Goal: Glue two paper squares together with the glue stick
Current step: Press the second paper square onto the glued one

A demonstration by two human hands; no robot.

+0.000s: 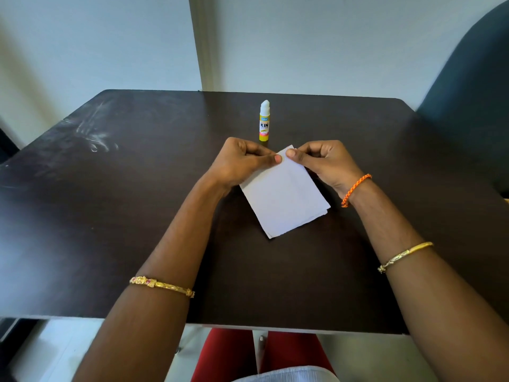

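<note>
Two white paper squares (283, 197) lie stacked, one on the other, over the middle of the dark table (110, 216); a second edge shows at the lower right. My left hand (242, 161) pinches the far corner of the paper between thumb and fingers. My right hand (322, 161) pinches the same far corner from the right side. The glue stick (264, 121), yellow and white with a white cap, stands upright just beyond my hands, touching neither.
A dark green chair back (473, 86) stands at the right beyond the table. A pale wall and a post (206, 42) rise behind the far edge. The near table edge (275, 328) runs above my red-clad legs.
</note>
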